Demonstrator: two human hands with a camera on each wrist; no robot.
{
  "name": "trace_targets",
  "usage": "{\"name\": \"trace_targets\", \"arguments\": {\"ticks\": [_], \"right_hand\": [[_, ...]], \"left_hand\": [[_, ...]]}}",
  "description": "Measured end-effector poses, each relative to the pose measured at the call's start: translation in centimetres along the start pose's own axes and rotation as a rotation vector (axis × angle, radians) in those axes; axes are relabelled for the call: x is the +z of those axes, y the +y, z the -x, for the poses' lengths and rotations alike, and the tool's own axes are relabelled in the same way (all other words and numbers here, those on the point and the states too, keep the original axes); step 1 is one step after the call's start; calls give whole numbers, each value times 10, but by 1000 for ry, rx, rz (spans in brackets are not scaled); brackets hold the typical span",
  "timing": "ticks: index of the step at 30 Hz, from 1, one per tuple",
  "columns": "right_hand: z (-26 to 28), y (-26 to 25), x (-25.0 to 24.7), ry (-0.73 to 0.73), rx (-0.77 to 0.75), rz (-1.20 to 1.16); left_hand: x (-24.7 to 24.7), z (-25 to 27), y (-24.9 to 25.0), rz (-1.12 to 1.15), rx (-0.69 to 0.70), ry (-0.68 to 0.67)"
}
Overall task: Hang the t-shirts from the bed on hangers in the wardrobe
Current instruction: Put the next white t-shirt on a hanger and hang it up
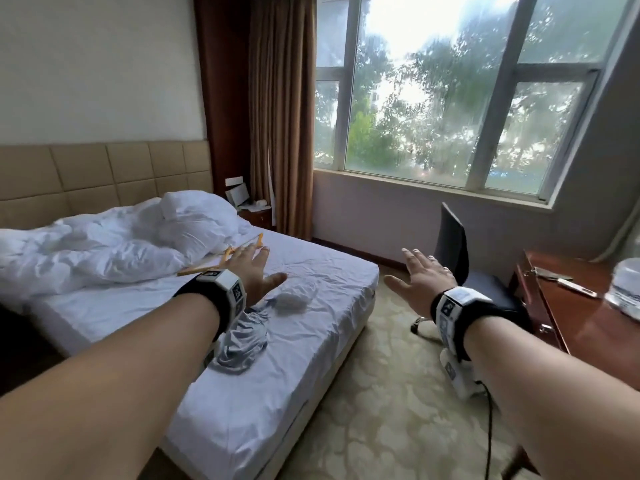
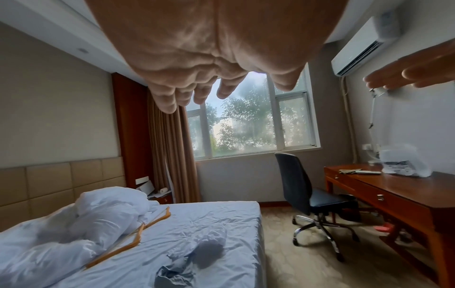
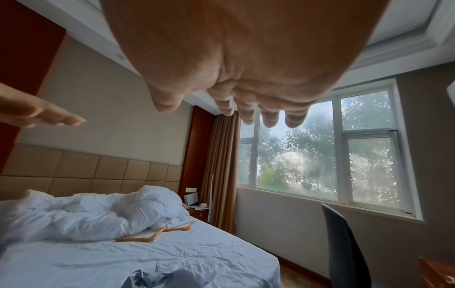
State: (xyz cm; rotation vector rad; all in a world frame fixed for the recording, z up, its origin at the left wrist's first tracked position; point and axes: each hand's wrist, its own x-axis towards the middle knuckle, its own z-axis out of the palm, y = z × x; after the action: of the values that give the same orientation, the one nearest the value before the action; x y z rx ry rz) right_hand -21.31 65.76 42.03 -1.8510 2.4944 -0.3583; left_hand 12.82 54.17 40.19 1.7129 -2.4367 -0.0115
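A crumpled grey-blue t-shirt (image 1: 242, 341) lies on the bed (image 1: 311, 341) near its foot, partly behind my left wrist; it also shows in the left wrist view (image 2: 177, 272) and the right wrist view (image 3: 152, 278). Wooden hangers (image 1: 221, 259) lie beside the white duvet (image 1: 104, 251), also seen as hangers (image 2: 133, 241) and hangers (image 3: 157, 231). My left hand (image 1: 258, 268) hovers above the bed, fingers spread, holding nothing. My right hand (image 1: 419, 271) hovers over the carpet past the bed's edge, fingers spread and empty. No wardrobe is in view.
A black office chair (image 1: 464, 268) stands at a wooden desk (image 1: 581, 327) on the right, with a plastic bag (image 1: 627, 289) on the desk. A bedside table (image 1: 256, 213), brown curtain (image 1: 280, 116) and window (image 1: 450, 98) lie behind. Patterned carpet (image 1: 381, 410) runs between bed and desk.
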Motion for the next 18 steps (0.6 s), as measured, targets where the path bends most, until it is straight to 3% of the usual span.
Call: {"name": "trace_targets", "arguments": {"ticks": [8, 11, 18], "right_hand": [[-196, -2, 34, -34, -170, -19], [-244, -4, 61, -105, -216, -28], [-353, -15, 121, -211, -257, -45]], "left_hand": [[-2, -138, -18, -11, -159, -34], [20, -168, -24, -49, -176, -119], [63, -255, -48, -33, -229, -158]]}}
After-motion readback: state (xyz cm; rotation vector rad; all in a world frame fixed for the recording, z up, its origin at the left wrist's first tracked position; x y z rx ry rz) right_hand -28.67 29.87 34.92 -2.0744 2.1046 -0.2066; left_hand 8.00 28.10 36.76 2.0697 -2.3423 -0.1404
